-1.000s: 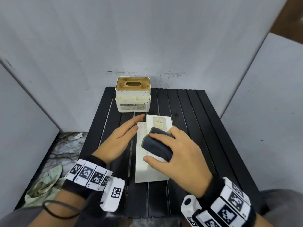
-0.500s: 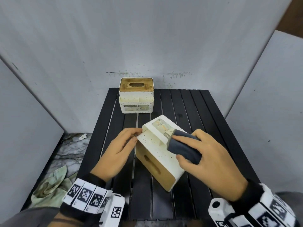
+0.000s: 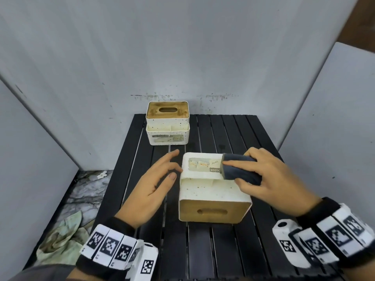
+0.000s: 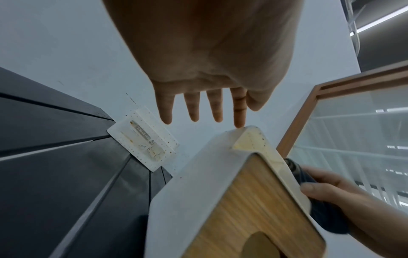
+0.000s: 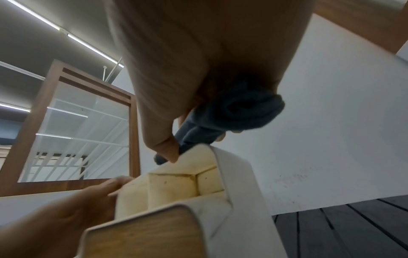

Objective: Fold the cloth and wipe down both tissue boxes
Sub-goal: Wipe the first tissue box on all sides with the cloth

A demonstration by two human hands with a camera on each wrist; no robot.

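the right hand (image 3: 269,179) grips the folded cloth (image 3: 239,168) against the near box (image 3: 213,191), tipped on its side for wiping; the left hand (image 3: 150,187), fingers straight, steadies it. the far box (image 3: 168,126) waits on the desk (image 3: 233,138).

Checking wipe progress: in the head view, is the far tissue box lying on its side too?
No, the far tissue box stands upright, wooden lid on top; only the near tissue box lies tipped.
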